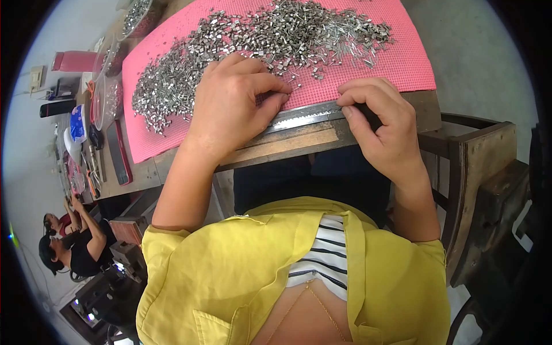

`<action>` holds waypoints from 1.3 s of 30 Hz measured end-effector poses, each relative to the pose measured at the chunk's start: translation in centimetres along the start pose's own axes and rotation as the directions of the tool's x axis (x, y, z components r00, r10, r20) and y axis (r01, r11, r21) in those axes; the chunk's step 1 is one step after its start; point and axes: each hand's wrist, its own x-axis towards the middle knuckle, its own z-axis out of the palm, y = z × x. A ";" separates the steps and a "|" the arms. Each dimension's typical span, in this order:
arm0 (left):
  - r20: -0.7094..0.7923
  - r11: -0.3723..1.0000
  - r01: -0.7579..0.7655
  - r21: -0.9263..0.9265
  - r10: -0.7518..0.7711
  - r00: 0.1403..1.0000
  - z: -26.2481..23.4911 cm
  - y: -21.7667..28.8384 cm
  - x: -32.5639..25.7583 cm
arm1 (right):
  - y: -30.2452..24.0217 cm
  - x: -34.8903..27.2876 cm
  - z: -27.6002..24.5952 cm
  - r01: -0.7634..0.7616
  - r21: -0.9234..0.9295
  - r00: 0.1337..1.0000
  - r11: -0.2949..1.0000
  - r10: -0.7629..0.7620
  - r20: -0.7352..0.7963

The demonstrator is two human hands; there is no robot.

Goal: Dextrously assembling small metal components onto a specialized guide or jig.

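Note:
A long, narrow metal strip (310,114) lies along the near edge of the pink mesh mat (422,72), with a row of small shiny pieces along it. My right hand (386,123) is closed at the strip's right end, thumb and forefinger pressed on it. Over the mat's edge, my left hand (233,106) is closed in a pinch above the strip's left part. Whatever sits between those fingertips is too small or hidden to make out. Beyond both hands spreads a heap of tiny silver metal parts (253,37), some block-like and some pin-like.
Clear plastic tubs (108,98) stand left of the mat, beside a dark red phone-like slab (119,152). A wooden strip (287,144) runs along the table's near edge. At right is a wooden stool or frame (483,144). Another person (86,244) works at far left.

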 end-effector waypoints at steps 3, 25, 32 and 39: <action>-0.011 1.000 -0.010 -0.003 0.010 1.000 0.0 -0.1 -0.1 | -0.1 0.1 -0.1 -0.023 0.004 0.999 1.000 0.023 0.026; -0.121 0.983 0.016 -0.181 -0.038 0.992 1.9 3.3 -1.8 | -0.2 0.5 -0.1 0.111 -0.165 0.993 0.980 -0.103 0.055; -0.185 0.965 0.012 -0.263 -0.063 0.981 2.4 3.6 -1.8 | -0.2 1.1 -0.5 0.143 -0.146 0.986 0.979 -0.127 0.111; -0.201 0.982 0.006 -0.190 -0.045 0.979 3.5 4.4 -2.0 | 1.8 0.7 0.7 0.046 0.057 0.999 0.997 -0.044 -0.032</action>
